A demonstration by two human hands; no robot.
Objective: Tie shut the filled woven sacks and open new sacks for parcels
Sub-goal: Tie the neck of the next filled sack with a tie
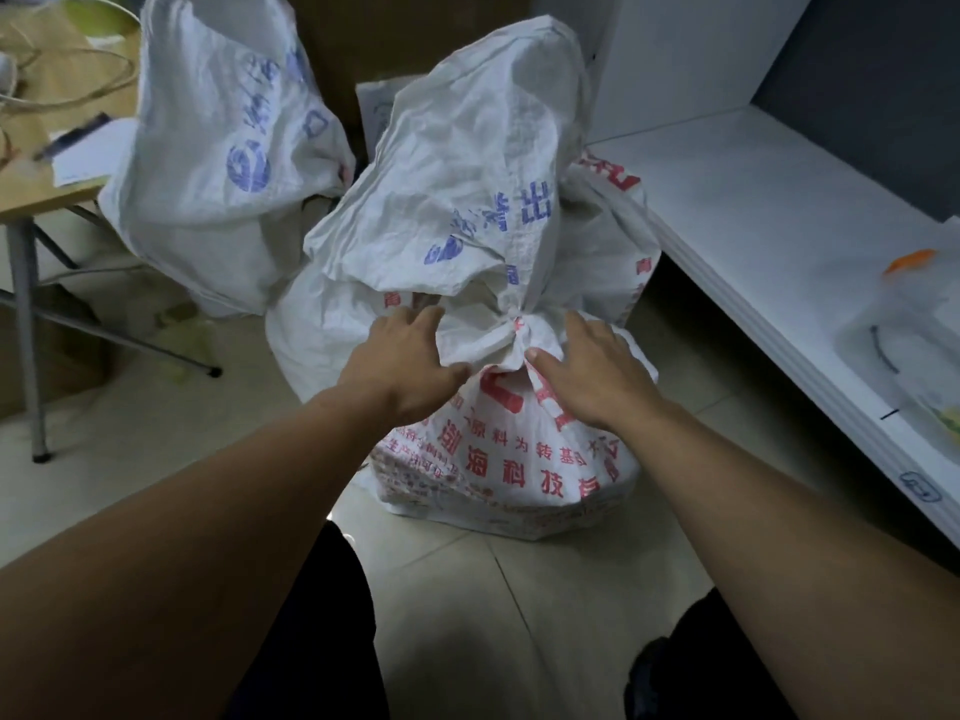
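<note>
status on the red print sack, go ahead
Left hand and right hand open, flat beside knot. Red-print sack neck tied. Nothing blocking; second sack stands behind left.

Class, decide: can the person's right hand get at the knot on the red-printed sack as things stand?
Probably yes: the right hand rests open on the red-printed sack, thumb tip just beside the knot, with nothing between them.

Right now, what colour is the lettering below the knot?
Red, on the white sack; clearest in the head view.
</note>
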